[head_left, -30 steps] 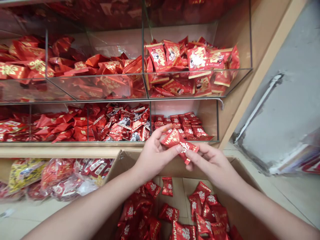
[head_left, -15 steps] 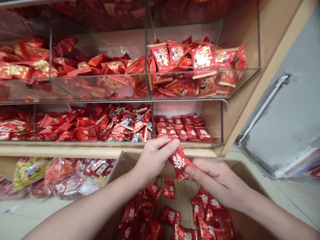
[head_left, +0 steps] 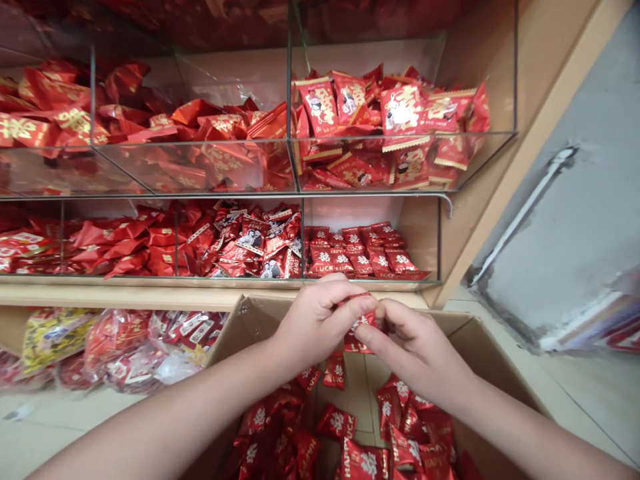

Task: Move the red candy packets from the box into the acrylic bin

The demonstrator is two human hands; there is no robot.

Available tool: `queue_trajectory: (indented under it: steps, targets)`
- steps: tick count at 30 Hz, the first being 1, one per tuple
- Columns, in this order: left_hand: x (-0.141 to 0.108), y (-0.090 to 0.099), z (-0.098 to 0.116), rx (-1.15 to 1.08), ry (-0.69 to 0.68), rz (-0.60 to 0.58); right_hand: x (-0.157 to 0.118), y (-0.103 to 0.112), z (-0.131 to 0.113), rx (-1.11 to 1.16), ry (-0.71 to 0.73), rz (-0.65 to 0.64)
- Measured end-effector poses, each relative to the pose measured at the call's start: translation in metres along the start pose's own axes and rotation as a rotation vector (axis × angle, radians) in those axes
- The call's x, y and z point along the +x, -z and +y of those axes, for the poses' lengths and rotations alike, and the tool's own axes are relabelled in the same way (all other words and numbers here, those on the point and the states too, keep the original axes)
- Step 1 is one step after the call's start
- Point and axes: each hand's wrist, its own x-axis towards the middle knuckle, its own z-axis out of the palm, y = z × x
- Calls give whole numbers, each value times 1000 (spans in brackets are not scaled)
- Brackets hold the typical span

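Note:
Between my two hands is a red candy packet (head_left: 356,341) with a white character and gold lettering, partly hidden by my fingers. My left hand (head_left: 324,317) pinches it from the left, thumb on top. From the right, my right hand (head_left: 413,337) grips it with thumb and fingers close to the left thumb. Both hands are above an open cardboard box (head_left: 493,340). Inside the box lie loose red packets (head_left: 367,460) of the same look, heaped at left and right.
Ahead, a wooden shelf (head_left: 220,295) holds clear bins. The lower right bin has rows of matching packets (head_left: 360,257); another holds packets with printed figures (head_left: 255,237). Gold-edged packets (head_left: 405,110) fill the upper right bin. Plastic bags of sweets (head_left: 120,340) sit below left. A grey wall (head_left: 575,207) stands right.
My hands have come closer together on the packet, which is now more covered by the fingers. The right hand has shifted left and up. The view has moved slightly.

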Motion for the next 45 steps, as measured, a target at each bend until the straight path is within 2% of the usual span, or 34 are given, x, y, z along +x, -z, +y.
queue_trajectory:
  steps: [2,5,8,11,14,20,24,29,34,40,45]
  targets:
    - [-1,-3,1,-116,43,20,1,-1,1,76,-49,9]
    - [-3,-9,3,-486,241,114,1,-1,2,232,-96,47]
    - [-3,-12,2,-686,354,-13,1,-2,3,443,-128,108]
    - [-2,-11,2,-687,356,-136,2,-5,1,590,-158,138]
    - [0,-6,2,-632,354,-110,4,-3,1,590,-186,150]
    - [3,-5,1,-546,451,-55,9,10,7,294,-90,234]
    - [-1,-14,2,-635,499,-43,9,10,9,230,-101,273]
    - [-7,-22,0,-713,574,-88,8,8,10,239,-107,302]
    - [-8,-24,-2,-769,607,-24,8,9,11,276,-143,351]
    - [-7,-22,1,-733,754,-135,11,14,13,373,-135,354]
    - [-8,-19,3,-719,720,-216,14,16,13,509,-171,329]
